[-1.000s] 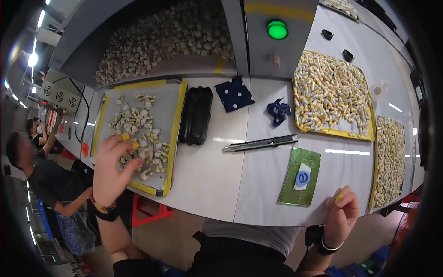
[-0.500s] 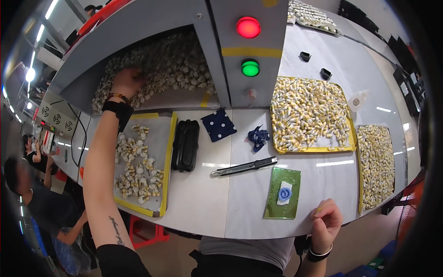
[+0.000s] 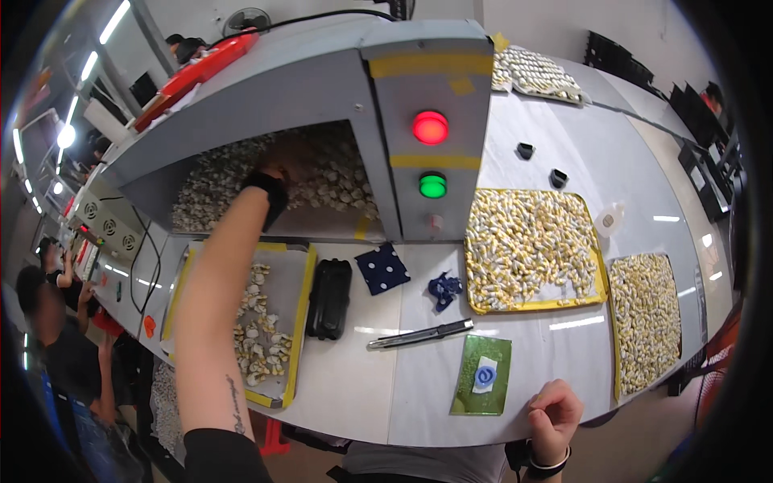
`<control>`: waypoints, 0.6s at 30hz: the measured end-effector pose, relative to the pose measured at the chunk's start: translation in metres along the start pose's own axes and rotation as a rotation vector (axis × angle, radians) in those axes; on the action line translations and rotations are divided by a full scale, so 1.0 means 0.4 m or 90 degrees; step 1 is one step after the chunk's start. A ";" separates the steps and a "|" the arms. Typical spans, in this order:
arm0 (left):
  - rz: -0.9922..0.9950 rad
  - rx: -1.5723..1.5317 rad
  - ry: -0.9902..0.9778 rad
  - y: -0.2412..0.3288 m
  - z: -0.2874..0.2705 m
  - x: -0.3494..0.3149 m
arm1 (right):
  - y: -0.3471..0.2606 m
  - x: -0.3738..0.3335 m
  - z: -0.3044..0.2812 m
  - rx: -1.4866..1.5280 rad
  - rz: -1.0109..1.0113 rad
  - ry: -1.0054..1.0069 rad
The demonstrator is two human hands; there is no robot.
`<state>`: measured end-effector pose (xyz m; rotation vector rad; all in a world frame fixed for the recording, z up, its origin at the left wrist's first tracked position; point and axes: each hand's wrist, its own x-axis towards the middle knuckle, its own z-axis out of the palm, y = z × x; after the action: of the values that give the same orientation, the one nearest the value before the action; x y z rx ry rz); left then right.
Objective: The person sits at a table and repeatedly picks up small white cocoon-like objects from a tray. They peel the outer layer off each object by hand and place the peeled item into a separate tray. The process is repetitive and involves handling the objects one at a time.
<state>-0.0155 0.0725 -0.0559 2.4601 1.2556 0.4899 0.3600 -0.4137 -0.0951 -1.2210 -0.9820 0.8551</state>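
My left hand [image 3: 282, 161] reaches deep into the dark opening of a grey metal box, among a heap of small pale knobbly pieces [image 3: 334, 185]. Shadow hides its fingers. Under my left forearm is a yellow-edged tray [image 3: 299, 322] with loose cream-and-yellow pieces [image 3: 262, 354]. My right hand [image 3: 555, 419] is at the table's front edge with its fingers curled in and thumb close to them; whatever they may hold is too small to make out. Nearest to it is a green rectangular pad [image 3: 467, 394] bearing a white patch and a blue ring-shaped piece [image 3: 485, 376].
A utility knife [image 3: 420, 333], black case [image 3: 328, 299], dotted navy cloth [image 3: 382, 268] and crumpled dark cloth [image 3: 444, 290] lie mid-table. On the right are a full yellow tray [image 3: 604, 278] and a narrower tray [image 3: 616, 362]. The box's lamp post [image 3: 435, 217] stands behind. Another person [image 3: 72, 354] is at left.
My left hand has gone deeper into the opening and to the right. The view has tilted up, so the table sits lower. My right hand stays curled near the table edge.
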 end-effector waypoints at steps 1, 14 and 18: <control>0.096 0.357 0.021 -0.010 0.023 0.003 | 0.012 -0.002 -0.001 0.004 -0.005 0.002; -0.134 0.366 -0.020 0.151 -0.010 -0.031 | -0.027 -0.021 0.003 0.015 -0.012 -0.053; 0.161 0.329 0.329 0.031 0.020 -0.010 | -0.013 -0.017 -0.004 0.042 -0.015 -0.029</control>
<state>-0.0056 0.0612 -0.0580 3.0768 1.3973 1.0332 0.3591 -0.4213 -0.0910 -1.1350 -0.9955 0.8932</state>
